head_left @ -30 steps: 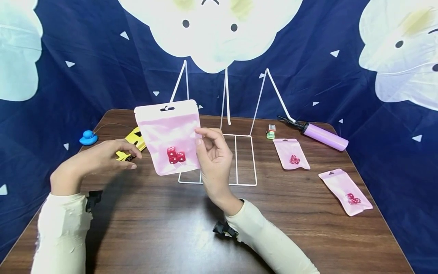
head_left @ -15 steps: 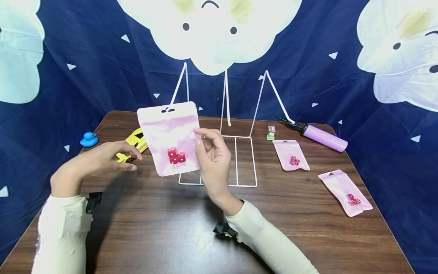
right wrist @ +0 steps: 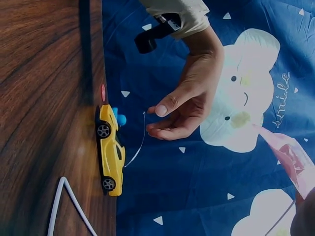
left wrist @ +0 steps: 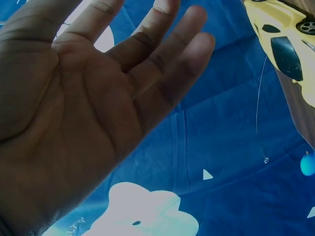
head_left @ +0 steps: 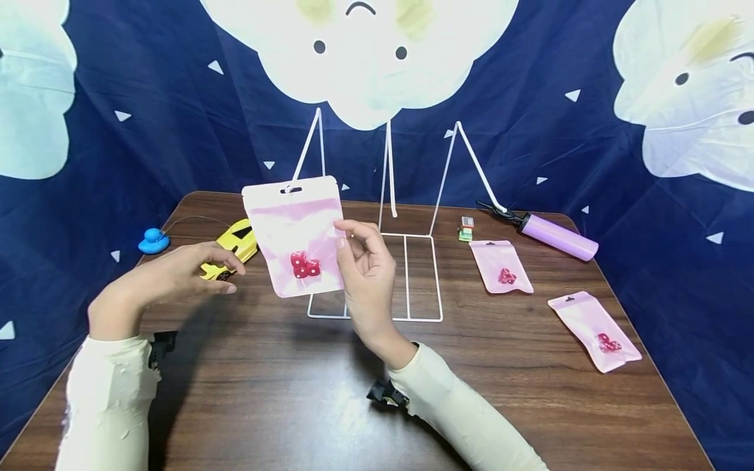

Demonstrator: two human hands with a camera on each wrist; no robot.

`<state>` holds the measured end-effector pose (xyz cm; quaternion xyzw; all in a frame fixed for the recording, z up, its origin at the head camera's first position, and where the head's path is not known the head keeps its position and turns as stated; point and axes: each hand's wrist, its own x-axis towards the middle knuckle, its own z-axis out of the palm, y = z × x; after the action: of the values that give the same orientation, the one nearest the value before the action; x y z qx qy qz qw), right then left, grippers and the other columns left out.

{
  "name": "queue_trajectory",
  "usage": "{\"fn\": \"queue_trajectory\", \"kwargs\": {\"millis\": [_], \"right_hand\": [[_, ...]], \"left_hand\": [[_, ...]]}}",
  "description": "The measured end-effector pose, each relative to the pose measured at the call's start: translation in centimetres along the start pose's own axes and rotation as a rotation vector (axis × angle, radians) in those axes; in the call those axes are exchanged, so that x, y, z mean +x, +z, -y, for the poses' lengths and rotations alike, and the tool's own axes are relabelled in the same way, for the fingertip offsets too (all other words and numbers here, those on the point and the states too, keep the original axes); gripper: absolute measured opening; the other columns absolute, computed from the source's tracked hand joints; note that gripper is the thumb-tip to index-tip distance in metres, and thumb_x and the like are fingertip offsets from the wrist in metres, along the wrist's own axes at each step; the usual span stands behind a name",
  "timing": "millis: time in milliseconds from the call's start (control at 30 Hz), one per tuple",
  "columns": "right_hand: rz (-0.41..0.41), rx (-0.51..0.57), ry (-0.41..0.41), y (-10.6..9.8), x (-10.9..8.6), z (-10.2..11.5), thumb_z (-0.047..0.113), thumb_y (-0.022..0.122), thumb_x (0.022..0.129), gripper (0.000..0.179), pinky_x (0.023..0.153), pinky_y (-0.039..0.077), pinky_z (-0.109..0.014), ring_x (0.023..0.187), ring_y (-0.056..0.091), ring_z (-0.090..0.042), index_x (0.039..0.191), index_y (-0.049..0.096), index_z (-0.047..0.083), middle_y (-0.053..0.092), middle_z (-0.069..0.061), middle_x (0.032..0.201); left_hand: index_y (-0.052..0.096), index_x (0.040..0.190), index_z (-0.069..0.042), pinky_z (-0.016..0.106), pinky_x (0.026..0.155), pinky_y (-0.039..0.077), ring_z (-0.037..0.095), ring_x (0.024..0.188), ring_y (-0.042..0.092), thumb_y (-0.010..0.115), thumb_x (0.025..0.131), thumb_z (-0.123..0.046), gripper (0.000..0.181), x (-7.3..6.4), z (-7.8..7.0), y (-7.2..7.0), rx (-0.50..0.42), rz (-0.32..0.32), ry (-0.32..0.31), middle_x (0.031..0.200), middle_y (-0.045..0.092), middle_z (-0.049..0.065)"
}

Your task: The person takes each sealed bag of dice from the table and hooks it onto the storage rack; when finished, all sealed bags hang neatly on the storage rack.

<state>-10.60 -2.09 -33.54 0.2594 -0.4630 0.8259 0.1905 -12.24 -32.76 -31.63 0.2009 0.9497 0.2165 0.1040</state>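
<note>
My right hand (head_left: pixel 371 275) pinches the right edge of a pink zip pouch (head_left: pixel 277 242) between thumb and forefinger. Several red dice (head_left: pixel 304 265) show through its clear front. The pouch is upright, and its hang hole overlaps the tip of the left arm of a white wire rack (head_left: pixel 408 275). To the pouch's left, my left hand (head_left: pixel 177 271) is held in the air, fingers relaxed and holding nothing; its palm (left wrist: pixel 83 103) fills much of the left wrist view. Behind it stands a yellow toy car (head_left: pixel 238 242). In the right wrist view the pouch (right wrist: pixel 290 155) appears at the right edge.
Two more pink pouches, a nearer one (head_left: pixel 589 327) and a farther one (head_left: pixel 501 261), lie at the right with red dice inside. Behind them are a small green toy (head_left: pixel 466 230) and a purple pump (head_left: pixel 559 235). A blue rubber duck (head_left: pixel 154 241) sits at the left edge.
The pouch has shifted a little to the right, and its lower edge has come up slightly. My right hand keeps its pinch, while the left stays almost still.
</note>
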Motion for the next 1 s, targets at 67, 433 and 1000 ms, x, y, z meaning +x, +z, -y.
{"fn": "queue_trajectory", "kwargs": {"millis": [67,433,1000], "right_hand": [[-0.005,-0.010,-0.007,0.0,0.1,-0.1,-0.013,0.054,0.100,0.029,0.096,0.055,-0.022,0.110,0.066,-0.012,0.126,0.055,-0.027,0.061,0.001,0.117],[-0.041,-0.162,-0.069,-0.8,0.5,-0.4,-0.009,0.059,0.098,0.025,0.109,0.051,-0.035,0.114,0.061,-0.017,0.120,0.061,-0.020,0.058,0.002,0.121],[-0.031,-0.219,-0.093,-1.2,0.4,-0.5,-0.008,0.058,0.099,0.023,0.106,0.051,-0.035,0.118,0.058,-0.020,0.120,0.063,-0.016,0.058,0.000,0.124]], "left_hand": [[0.078,0.117,-0.007,0.062,0.101,0.052,0.036,0.114,0.065,0.088,0.090,-0.015,0.030,0.0,0.0,0.1,-0.002,-0.002,0.004,0.121,0.072,0.012],[0.078,0.117,-0.007,0.065,0.102,0.050,0.039,0.117,0.064,0.088,0.090,-0.013,0.030,-0.3,-0.3,0.1,-0.007,-0.007,0.008,0.122,0.072,0.014],[0.078,0.118,-0.010,0.062,0.101,0.051,0.035,0.115,0.064,0.088,0.091,-0.014,0.029,0.0,-0.1,0.2,-0.014,-0.004,0.008,0.123,0.071,0.013]]}}
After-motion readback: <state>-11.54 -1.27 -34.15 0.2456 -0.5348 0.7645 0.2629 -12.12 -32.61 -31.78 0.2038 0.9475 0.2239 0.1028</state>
